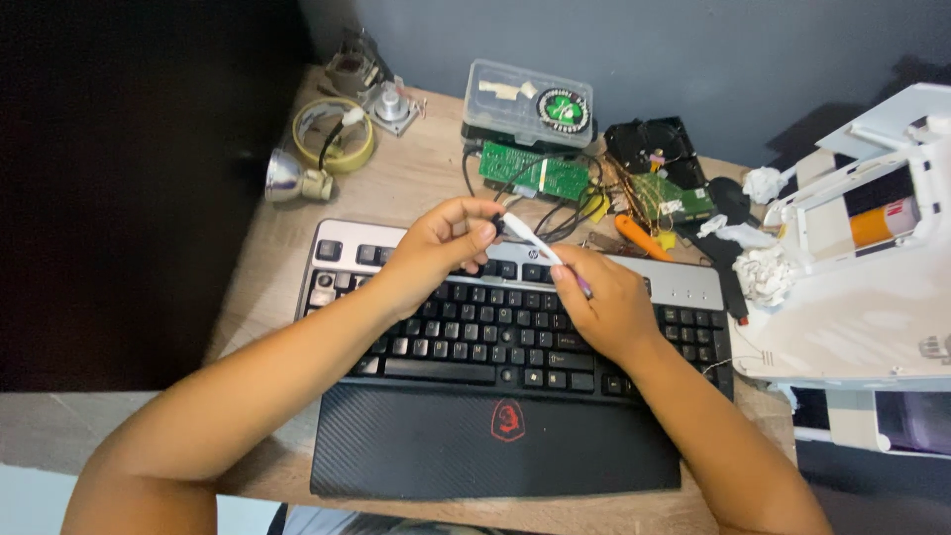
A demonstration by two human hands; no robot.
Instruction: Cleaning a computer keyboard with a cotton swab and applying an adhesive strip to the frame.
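Note:
A black and silver keyboard [495, 337] lies on the wooden table [416, 188], with a black wrist rest [495, 441] in front of it. Above the keys, my left hand [436, 248] pinches a small black keycap [498, 227] between thumb and fingers. My right hand [604, 307] holds a thin white tool [530, 241] whose tip touches that keycap. Both hands hover over the keyboard's upper rows.
Behind the keyboard sit a green circuit board [535, 170], a clear plastic box [530, 99], tangled wires, an orange-handled tool [642, 238], a tape roll [333, 134] and a lamp reflector [287, 178]. A white opened device [862, 267] and crumpled tissues [765, 269] fill the right side.

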